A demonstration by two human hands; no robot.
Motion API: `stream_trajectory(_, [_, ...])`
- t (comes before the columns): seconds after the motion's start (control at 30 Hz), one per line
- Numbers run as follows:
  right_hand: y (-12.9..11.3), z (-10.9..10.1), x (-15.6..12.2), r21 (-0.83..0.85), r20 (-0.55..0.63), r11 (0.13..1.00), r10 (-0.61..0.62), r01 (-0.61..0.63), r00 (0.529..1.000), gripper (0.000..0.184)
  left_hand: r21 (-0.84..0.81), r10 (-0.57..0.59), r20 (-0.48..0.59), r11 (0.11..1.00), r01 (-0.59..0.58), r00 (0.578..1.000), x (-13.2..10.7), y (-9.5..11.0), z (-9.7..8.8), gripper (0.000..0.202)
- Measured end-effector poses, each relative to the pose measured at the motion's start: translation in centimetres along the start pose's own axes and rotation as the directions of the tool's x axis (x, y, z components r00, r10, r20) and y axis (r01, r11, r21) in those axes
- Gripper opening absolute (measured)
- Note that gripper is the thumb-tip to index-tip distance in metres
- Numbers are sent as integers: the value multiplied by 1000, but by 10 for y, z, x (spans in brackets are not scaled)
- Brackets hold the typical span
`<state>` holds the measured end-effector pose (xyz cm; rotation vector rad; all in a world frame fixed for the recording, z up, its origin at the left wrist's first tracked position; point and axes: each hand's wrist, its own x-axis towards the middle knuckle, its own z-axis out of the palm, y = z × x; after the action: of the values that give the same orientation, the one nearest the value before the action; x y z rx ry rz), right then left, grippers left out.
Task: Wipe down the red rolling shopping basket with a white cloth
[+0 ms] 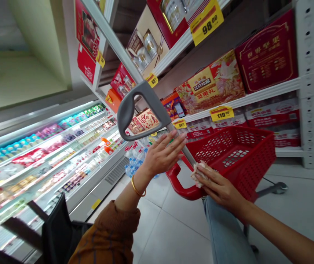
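My left hand (164,153), with a gold bangle at the wrist, lies across the metal pole just below its grey loop handle (151,126). Its fingers are stretched out and hold nothing. A crumpled pale cloth (199,175) is under the fingers of my right hand (219,185), pressed against the lower pole beside the basket's red handle. The red shopping basket (252,165) has perforated sides and small wheels, and it tilts in the picture. The lower end of the pole is hidden behind my right hand and the cloth.
Shelves with boxed gifts (210,86) and yellow price tags rise ahead and to the right. At left runs a lit refrigerated display (63,157). Shrink-wrapped bottles (136,161) stand on the tiled floor (162,223). My knee in jeans (225,234) is below the basket. A black object (59,227) is at lower left.
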<state>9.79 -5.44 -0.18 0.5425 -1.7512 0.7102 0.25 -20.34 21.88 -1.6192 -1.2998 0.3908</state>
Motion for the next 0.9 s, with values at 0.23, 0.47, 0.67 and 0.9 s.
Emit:
stream_trajectory(0.23, [-14,-4,62,0,-267,998,60,-62,962,67,-100,63,-20,993,-65,998,2,3,3,33])
stream_trajectory(0.47, [-10,18,61,-23,-266,998,48,-56,963,68,-110,47,14,993,-45,999,0,4,5,37])
stream_trajectory(0.67, [-10,19,24,15,-161,993,115,-114,980,63,-87,20,21,996,-18,1000,-3,7,10,40])
stream_trajectory(0.9, [-11,2,-3,26,-40,984,178,-177,983,58,-66,-1,43,998,4,999,-4,14,10,44])
